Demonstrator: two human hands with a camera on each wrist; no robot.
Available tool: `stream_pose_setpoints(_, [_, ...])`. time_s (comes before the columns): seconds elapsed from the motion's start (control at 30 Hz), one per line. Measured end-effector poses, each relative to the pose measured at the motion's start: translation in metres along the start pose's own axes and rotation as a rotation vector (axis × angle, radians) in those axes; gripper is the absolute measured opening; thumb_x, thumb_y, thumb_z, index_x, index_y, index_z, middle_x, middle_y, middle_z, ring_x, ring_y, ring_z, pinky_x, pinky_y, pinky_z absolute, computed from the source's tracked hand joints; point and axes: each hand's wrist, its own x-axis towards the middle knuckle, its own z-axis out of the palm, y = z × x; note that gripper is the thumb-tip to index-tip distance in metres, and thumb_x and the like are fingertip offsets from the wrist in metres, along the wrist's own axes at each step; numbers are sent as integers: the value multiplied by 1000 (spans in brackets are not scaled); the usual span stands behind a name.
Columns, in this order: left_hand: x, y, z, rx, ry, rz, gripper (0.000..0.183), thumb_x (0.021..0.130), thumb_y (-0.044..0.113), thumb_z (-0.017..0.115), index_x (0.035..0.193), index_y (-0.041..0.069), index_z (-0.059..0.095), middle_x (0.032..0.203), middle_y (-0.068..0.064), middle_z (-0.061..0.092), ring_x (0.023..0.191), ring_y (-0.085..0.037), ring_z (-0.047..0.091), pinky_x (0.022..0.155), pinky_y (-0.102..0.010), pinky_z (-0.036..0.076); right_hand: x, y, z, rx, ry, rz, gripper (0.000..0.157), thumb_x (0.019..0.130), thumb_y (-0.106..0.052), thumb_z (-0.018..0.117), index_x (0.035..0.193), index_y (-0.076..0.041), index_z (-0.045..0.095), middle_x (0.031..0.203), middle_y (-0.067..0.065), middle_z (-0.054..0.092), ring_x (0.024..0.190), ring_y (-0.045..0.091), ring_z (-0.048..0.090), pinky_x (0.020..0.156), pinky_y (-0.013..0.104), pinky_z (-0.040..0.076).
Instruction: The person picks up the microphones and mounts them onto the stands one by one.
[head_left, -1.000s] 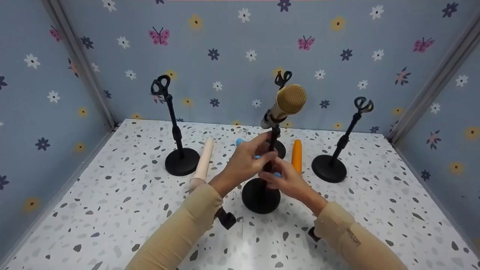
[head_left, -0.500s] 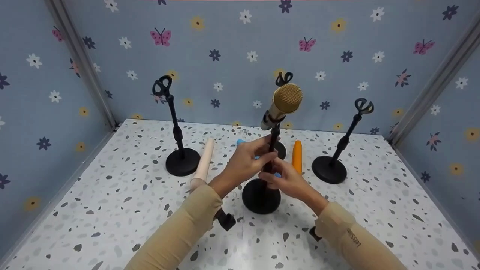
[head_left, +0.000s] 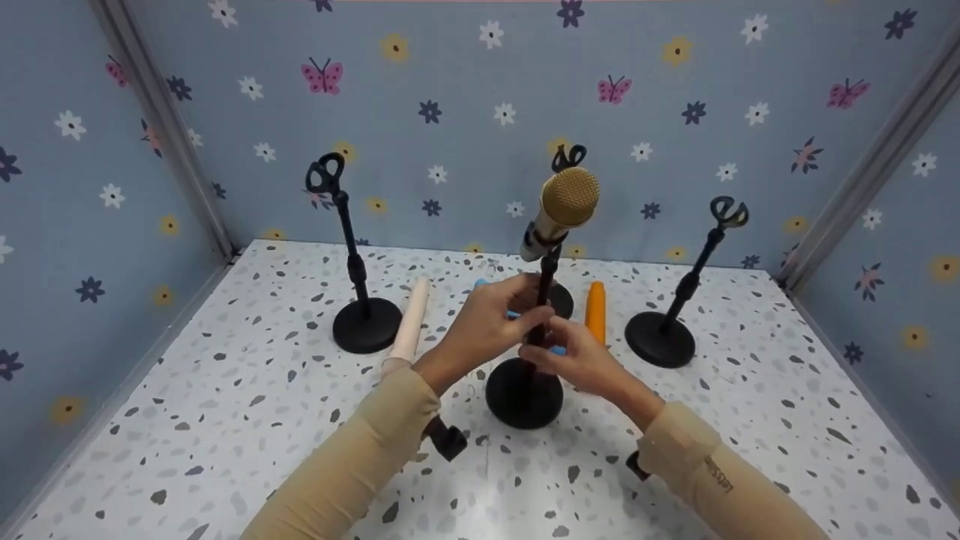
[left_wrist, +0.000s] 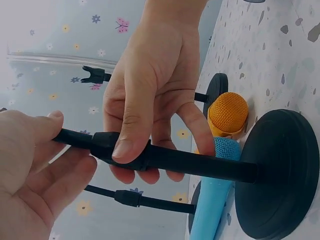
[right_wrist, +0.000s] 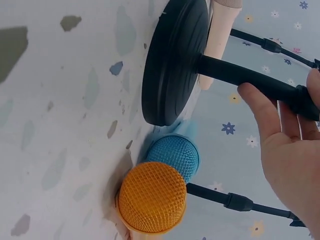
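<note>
Gripping one black stand [left_wrist: 200, 165] are left hand [head_left: 480, 324] and right hand [head_left: 579, 360], right sleeve [head_left: 701, 469] lettered

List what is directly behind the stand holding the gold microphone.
In the head view, another black stand and a blue microphone, both partly visible. The left hand, right hand and gold microphone cover much of the rest.

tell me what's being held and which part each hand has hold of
The black stand bearing the gold microphone: the left hand holds its thin upper rod, the right hand the thicker collar below.
</note>
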Motion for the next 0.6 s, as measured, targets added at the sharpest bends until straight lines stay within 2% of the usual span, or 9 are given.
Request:
stream_pose_setpoints(0.2, [2, 8, -8, 115, -51, -50, 19, 94, 13, 73, 113, 8, 70, 98, 0, 74, 86, -10, 70, 77, -27, 57, -2, -8, -8, -97, -75, -25, 48, 97, -20, 72, 141, -10, 57, 127, 7, 64, 105, 24, 68, 90, 40, 57])
stream_pose_setpoints(0.3, [1, 11, -13, 172, -82, -89, 18, 95, 16, 73, 112, 10, 71, 100, 1, 74, 87, -10, 70, 75, -28, 57, -4, -13, -14, -169, -122, 5, 50, 97, -24, 71, 143, -14, 55, 133, 4, 62, 108, 22, 68, 92, 41, 56])
stream_pose_setpoints(0.47, [-5, 12, -20, 261, -158, -174, 14, 97, 18, 69, 109, 13, 72, 97, 1, 74, 82, -11, 69, 69, -30, 55, -6, -19, -23, -276, -190, 44, 38, 97, -24, 71, 132, -10, 64, 123, 6, 68, 105, 25, 70, 92, 43, 56])
stream_pose_setpoints(0.53, [-8, 11, -22, 294, -214, -220, 16, 97, 18, 69, 110, 10, 72, 97, -2, 75, 82, -16, 69, 70, -34, 54, -6, -19, -26, -315, -214, 54, 33, 96, -22, 72, 126, -7, 67, 119, 10, 70, 103, 27, 70, 92, 45, 56])
stream_pose_setpoints(0.6, [-12, 9, -23, 326, -298, -293, 20, 96, 19, 69, 112, 8, 72, 98, -5, 74, 83, -20, 69, 71, -37, 55, -8, -20, -28, -368, -235, 71, 33, 96, -23, 72, 123, -5, 69, 116, 13, 71, 102, 28, 70, 91, 45, 56])
